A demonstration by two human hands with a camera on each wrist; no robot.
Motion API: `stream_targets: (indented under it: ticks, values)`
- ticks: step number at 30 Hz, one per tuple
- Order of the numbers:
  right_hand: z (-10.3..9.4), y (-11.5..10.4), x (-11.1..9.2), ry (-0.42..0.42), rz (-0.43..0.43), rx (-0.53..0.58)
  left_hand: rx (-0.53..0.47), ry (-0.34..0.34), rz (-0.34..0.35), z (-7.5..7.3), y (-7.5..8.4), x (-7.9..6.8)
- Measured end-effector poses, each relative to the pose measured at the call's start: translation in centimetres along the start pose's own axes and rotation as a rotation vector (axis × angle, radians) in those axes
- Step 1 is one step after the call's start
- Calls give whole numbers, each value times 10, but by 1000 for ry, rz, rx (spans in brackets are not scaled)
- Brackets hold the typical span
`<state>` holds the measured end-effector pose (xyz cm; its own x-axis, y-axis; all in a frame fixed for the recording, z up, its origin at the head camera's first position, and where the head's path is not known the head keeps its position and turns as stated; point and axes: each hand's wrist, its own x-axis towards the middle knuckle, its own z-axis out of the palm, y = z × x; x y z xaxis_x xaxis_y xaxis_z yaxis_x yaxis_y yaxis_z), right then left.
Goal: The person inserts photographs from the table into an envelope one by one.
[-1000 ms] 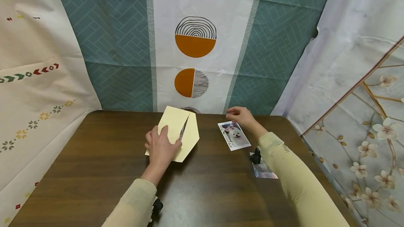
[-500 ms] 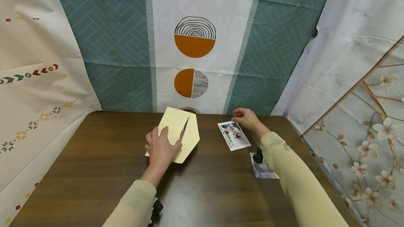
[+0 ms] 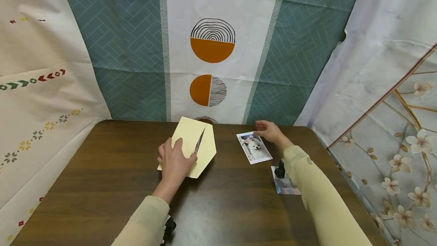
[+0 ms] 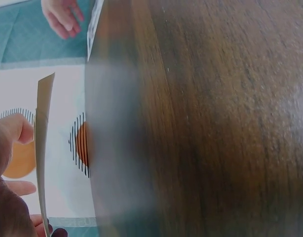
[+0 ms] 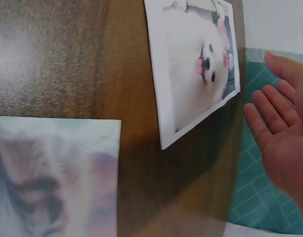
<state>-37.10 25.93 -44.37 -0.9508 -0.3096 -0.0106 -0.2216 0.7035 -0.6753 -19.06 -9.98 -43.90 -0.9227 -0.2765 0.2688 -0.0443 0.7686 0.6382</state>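
A cream paper envelope [image 3: 186,143] is tilted up off the dark table, and my left hand [image 3: 174,160] grips its near-left side between thumb and fingers. A narrow dark gap runs down its face, where the flap edge stands apart. Edge-on, the same envelope [image 4: 42,148] shows in the left wrist view. My right hand [image 3: 269,131] is at the upper corner of a photo print [image 3: 255,147] of a white fluffy dog. In the right wrist view that hand [image 5: 284,123] has relaxed, nearly straight fingers and an empty palm, beside the dog photo [image 5: 201,74].
A second photo print [image 3: 285,185] in pale blue and pink lies nearer, partly under the right sleeve in the head view. Its corner [image 5: 57,173] fills the lower left of the right wrist view. Patterned cloths [image 3: 133,67] hang behind and beside the wooden table [image 3: 232,208].
My right hand has drawn slightly to the right and toward me, along the top of the dog photo. The left hand and envelope have stayed nearly in place.
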Motion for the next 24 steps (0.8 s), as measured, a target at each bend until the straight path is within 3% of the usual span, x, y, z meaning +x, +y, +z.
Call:
stream_targets:
  ticks: [8,24]
  values:
    - [1,15,2,16,39,107,3,3,1,-1,0,-1]
    - [8,24,8,-14,67,87,29,-7,3,0,1,-1]
